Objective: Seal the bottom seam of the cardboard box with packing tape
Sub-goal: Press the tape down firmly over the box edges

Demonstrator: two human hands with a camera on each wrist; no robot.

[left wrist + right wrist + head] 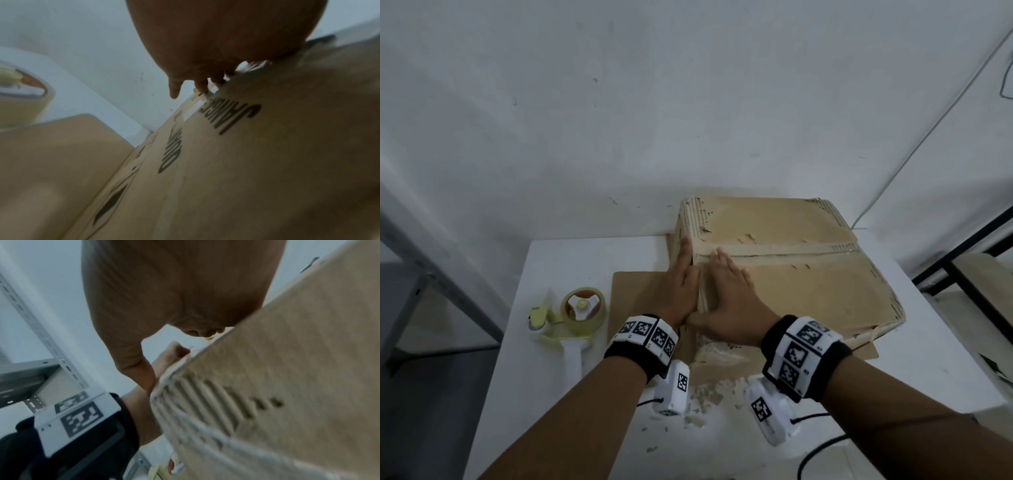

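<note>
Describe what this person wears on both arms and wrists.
Both forearms are bare, with no sleeves. Each wrist carries a black band ringed with white blocks printed with black square fiducial markers. Under each wrist hangs a white camera housing with its own marker; a thin black cable trails from each housing.

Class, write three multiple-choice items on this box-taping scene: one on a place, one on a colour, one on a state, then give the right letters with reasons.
1. Where is the tape dispenser?
A. on the box
B. on the table, left of the box
C. in a hand

2. What colour is the table?
A. white
B. black
C. red

3. How is the right hand?
A. fist
B. flat on the box
C. gripping tape

Answers: B, it lies on the table beside the left hand; A, the top is white; B, straight fingers press the box top.
</note>
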